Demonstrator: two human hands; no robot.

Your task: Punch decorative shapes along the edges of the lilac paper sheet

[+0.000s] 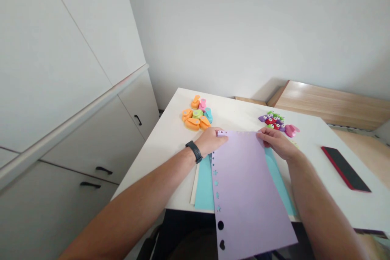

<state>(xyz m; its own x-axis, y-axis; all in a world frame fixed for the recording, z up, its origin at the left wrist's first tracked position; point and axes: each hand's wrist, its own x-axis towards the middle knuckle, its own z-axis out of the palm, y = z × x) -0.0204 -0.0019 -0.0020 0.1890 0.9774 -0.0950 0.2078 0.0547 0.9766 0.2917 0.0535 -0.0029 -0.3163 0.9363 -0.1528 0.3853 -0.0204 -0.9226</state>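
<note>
Head view: our left hand [210, 141] and right hand [277, 143] pinch the far corners of a lilac sheet [250, 195], its long axis running past the near edge of the table [161, 170].

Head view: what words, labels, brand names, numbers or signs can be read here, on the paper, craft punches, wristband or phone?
None can be read. The lilac paper sheet shows only punched shapes, such as a heart; any marks on the craft punches or black wristband are too small to read; the red-cased phone shows nothing legible.
</note>
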